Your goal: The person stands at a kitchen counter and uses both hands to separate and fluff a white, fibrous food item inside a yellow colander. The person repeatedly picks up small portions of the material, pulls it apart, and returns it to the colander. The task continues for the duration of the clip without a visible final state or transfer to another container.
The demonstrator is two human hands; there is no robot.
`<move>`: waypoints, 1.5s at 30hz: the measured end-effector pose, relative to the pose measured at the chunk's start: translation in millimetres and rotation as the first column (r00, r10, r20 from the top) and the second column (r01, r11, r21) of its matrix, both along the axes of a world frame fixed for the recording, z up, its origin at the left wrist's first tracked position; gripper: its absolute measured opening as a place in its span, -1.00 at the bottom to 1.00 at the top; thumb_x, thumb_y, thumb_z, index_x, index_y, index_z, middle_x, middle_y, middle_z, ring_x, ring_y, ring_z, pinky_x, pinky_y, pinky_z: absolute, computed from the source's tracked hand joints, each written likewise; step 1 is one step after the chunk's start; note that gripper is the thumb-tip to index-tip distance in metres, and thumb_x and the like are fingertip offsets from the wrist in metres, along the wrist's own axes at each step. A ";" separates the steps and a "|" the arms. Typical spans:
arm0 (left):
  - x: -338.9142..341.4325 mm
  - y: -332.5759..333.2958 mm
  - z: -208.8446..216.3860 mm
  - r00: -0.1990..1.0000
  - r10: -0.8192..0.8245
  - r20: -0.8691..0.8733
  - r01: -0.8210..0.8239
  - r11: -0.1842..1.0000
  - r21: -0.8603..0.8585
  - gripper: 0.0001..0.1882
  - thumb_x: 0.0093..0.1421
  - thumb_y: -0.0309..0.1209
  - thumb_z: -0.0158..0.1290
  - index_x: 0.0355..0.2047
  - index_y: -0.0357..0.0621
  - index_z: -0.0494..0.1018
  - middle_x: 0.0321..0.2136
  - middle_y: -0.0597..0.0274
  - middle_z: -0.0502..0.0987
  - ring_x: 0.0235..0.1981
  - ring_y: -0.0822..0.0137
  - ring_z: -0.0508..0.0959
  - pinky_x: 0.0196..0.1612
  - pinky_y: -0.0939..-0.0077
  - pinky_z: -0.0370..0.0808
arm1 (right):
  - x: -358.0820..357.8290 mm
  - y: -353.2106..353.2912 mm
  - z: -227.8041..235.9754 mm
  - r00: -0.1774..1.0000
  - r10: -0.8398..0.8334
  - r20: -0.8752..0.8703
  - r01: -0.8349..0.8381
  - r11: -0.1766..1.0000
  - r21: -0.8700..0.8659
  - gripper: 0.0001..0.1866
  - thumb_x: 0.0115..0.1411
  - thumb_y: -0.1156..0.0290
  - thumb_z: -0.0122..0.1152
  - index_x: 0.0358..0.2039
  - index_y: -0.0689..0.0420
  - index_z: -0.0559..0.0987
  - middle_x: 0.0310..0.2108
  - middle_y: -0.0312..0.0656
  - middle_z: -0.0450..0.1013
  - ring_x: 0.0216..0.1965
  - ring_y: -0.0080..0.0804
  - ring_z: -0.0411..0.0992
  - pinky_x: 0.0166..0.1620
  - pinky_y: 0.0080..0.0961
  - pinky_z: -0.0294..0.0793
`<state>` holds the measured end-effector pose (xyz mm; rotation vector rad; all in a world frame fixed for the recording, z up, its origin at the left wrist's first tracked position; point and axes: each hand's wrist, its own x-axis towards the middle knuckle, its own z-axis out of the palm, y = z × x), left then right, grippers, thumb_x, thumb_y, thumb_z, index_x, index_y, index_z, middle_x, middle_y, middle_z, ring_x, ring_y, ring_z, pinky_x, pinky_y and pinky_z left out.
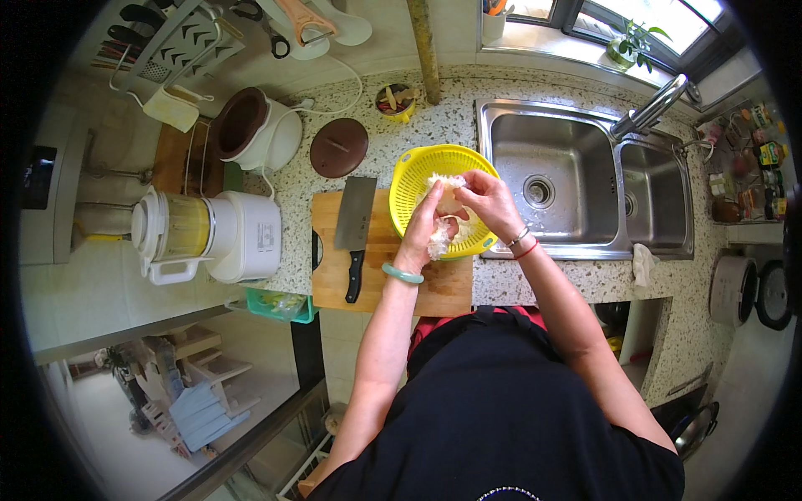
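Note:
Over a yellow plastic colander, my two hands work close together on a frilly white clump that looks like snow fungus. My left hand, with a pale green bangle at its wrist, holds the clump from the left, fingers curled round it. My right hand pinches at it from the right, thumb and fingers together. More white frilly bits show below the fingers, against the colander's inside; my hands hide part of them. The colander rests partly on a wooden cutting board. Left of it on the board lies a cleaver with a black handle.
A double steel sink with a tap lies to the right. Leftward stand a white blender and a white pot, with a brown lid beside it. A small yellow bowl sits at the back.

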<state>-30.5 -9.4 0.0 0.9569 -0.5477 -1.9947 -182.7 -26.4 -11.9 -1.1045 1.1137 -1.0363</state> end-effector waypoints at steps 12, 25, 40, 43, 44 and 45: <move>-1.9 -2.4 -10.5 0.989 0.143 0.039 -0.142 0.989 -0.030 -0.79 0.27 -0.24 0.03 -0.19 -0.06 0.45 -0.46 0.35 0.50 -0.61 0.62 0.39 -0.64 0.77 0.28 | -3.4 -1.4 3.5 0.996 -0.001 0.087 -0.004 0.998 0.061 -0.80 0.15 0.43 0.20 -0.28 0.29 0.50 -0.41 -0.31 0.48 -0.41 -0.64 0.43 -0.33 -0.69 0.46; -1.9 -12.7 -24.2 0.911 0.398 -0.114 -0.396 0.917 0.033 -0.61 0.33 -0.11 -0.11 -0.04 -0.16 0.36 -0.25 0.17 0.49 -0.24 0.35 0.50 -0.15 0.43 0.50 | 8.3 14.2 20.0 0.998 0.060 0.020 -0.063 0.981 0.185 -0.48 0.10 0.09 0.31 -0.11 0.24 0.42 -0.26 -0.19 0.44 -0.40 -0.58 0.45 -0.41 -0.66 0.49; -3.7 -2.0 -12.5 0.956 0.287 -0.052 -0.282 0.955 0.092 -0.74 0.30 -0.19 -0.03 -0.10 -0.02 0.42 -0.35 0.40 0.48 -0.44 0.58 0.44 -0.53 0.76 0.38 | 7.4 9.2 25.2 0.969 -0.162 -0.186 0.117 0.966 -0.230 -0.81 0.07 0.39 0.30 -0.35 0.24 0.57 -0.55 -0.24 0.49 -0.50 -0.60 0.44 -0.41 -0.63 0.45; -3.6 2.5 -5.7 0.973 0.222 0.066 -0.223 0.975 0.003 -0.76 0.29 -0.19 0.00 -0.15 -0.01 0.44 -0.41 0.44 0.47 -0.49 0.62 0.42 -0.55 0.80 0.34 | 3.2 3.1 29.2 0.962 -0.144 -0.231 0.089 0.968 -0.235 -0.80 0.07 0.40 0.31 -0.35 0.25 0.56 -0.55 -0.22 0.49 -0.49 -0.59 0.44 -0.40 -0.61 0.46; -6.4 3.1 -2.7 0.969 0.221 0.114 -0.219 0.975 -0.035 -0.77 0.28 -0.19 0.02 -0.18 -0.01 0.46 -0.46 0.50 0.45 -0.57 0.66 0.38 -0.57 0.81 0.30 | 2.2 2.8 30.7 0.965 -0.116 -0.234 0.062 0.972 -0.227 -0.80 0.06 0.40 0.30 -0.35 0.26 0.56 -0.55 -0.21 0.49 -0.49 -0.59 0.45 -0.40 -0.61 0.46; -5.7 3.4 -3.8 0.971 0.211 0.115 -0.207 0.977 -0.044 -0.77 0.27 -0.19 0.03 -0.19 -0.01 0.47 -0.48 0.51 0.44 -0.58 0.66 0.37 -0.58 0.81 0.28 | 2.2 2.9 30.0 0.955 -0.110 -0.276 0.048 0.974 -0.223 -0.80 0.07 0.41 0.29 -0.35 0.26 0.56 -0.55 -0.21 0.49 -0.50 -0.58 0.45 -0.39 -0.60 0.46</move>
